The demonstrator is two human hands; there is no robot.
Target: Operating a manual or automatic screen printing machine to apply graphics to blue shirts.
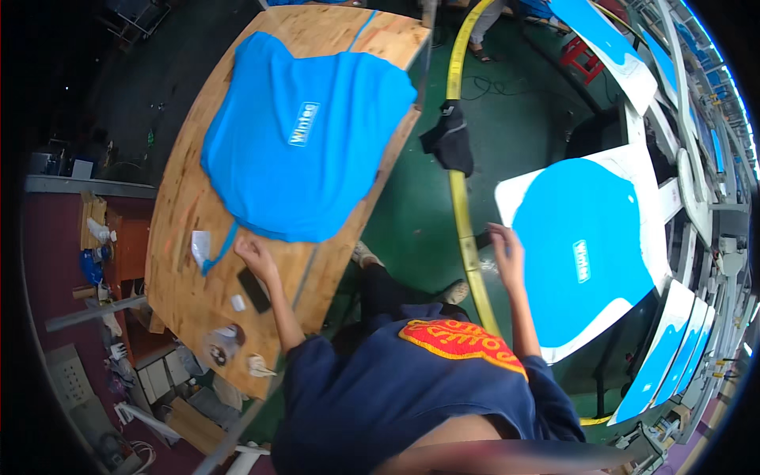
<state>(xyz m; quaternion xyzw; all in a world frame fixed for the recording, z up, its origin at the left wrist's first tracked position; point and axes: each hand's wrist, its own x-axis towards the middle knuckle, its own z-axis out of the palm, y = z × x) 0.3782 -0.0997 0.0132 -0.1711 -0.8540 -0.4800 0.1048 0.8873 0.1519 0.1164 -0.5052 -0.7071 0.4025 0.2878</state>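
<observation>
A stack of bright blue T-shirts [305, 134] with a small white chest print lies on a wooden table [190, 229] to my left. My left hand [253, 253] is at the stack's near hem, fingers curled on the fabric edge, just above a flat black rectangular object [254, 290]. My right hand [503, 244] reaches to the right, fingers apart. It rests at the near corner of a white printing board [633, 170] that has a blue T-shirt [578, 245] stretched over it. A small dark item [482, 238] lies beside that hand.
A yellow curved rail [457, 198] runs across the green floor between table and board, with a black cloth [450, 142] draped on it. More white boards with blue shirts [673, 348] fan out on the right. A red stool [582, 55] and another person's feet [483, 39] are at the top. Cluttered shelves [103, 253] stand to the left.
</observation>
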